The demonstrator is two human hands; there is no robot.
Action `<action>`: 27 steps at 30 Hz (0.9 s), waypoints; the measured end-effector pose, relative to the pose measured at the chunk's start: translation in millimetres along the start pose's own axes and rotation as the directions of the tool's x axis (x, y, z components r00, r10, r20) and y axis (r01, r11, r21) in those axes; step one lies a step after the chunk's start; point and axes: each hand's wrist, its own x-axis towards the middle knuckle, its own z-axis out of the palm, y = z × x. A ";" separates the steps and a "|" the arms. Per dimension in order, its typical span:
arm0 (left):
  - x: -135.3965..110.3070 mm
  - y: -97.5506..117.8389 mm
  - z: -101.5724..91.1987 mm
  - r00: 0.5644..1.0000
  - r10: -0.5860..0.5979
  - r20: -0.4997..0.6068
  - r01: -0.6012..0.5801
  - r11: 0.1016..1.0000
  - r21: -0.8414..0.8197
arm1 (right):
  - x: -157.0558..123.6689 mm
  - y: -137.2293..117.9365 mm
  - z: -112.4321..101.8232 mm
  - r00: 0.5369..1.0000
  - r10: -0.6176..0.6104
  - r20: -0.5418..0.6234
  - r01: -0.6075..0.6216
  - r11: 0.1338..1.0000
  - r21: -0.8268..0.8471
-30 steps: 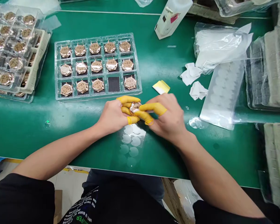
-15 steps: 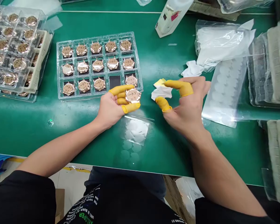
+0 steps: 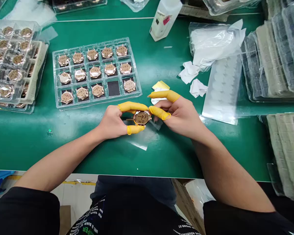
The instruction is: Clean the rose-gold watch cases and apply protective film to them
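Centrally, watch case (image 3: 142,117) clamped by left hand (image 3: 112,122): yellow-cotted fingers (image 3: 131,106) over top rim, thumb under, marked face toward camera. Right hand (image 3: 183,116) just right of case, thumb tip touching right rim, index lifted apart; spread, gripping nothing visible. Case round, no long axis; left hand nearer, carries it. Clear film sheet (image 3: 143,142) on table (image 3: 39,140) beneath fingers. Hidden: case underside, right hand's curled fingers. Film on case face: cannot tell.

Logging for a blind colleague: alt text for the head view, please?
A left hand in yellow finger cots pinches a round rose-gold watch case above a green table, while the right hand touches its edge. Behind, a clear plastic tray holds similar cases, one compartment empty.
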 end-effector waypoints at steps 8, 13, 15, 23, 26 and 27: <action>-5.4 -7.3 3.9 0.949 0.314 -0.018 -0.295 0.909 0.295 | -1.7 -4.6 -3.1 0.996 -0.085 -0.002 0.085 0.996 -0.029; -3.0 -6.4 5.1 0.888 0.459 0.027 -0.434 0.817 0.379 | -2.4 -4.6 -5.1 0.991 -0.134 -0.021 0.129 0.977 -0.172; -3.0 -5.9 5.9 0.871 0.489 0.036 -0.463 0.795 0.393 | -2.6 -4.4 -5.3 0.987 -0.159 -0.014 0.153 0.966 -0.209; -6.2 -4.9 6.2 0.874 0.482 0.068 -0.456 0.762 0.459 | -3.4 -12.0 -11.2 0.972 -0.222 0.078 0.235 0.922 -0.308; -6.7 -5.0 7.4 0.865 0.495 0.078 -0.476 0.761 0.442 | -4.4 -11.0 -10.2 0.952 -0.287 0.106 0.305 0.861 -0.407; -7.1 -4.9 8.2 0.868 0.491 0.073 -0.471 0.767 0.436 | -4.7 -9.5 -8.7 0.940 -0.326 0.102 0.335 0.826 -0.454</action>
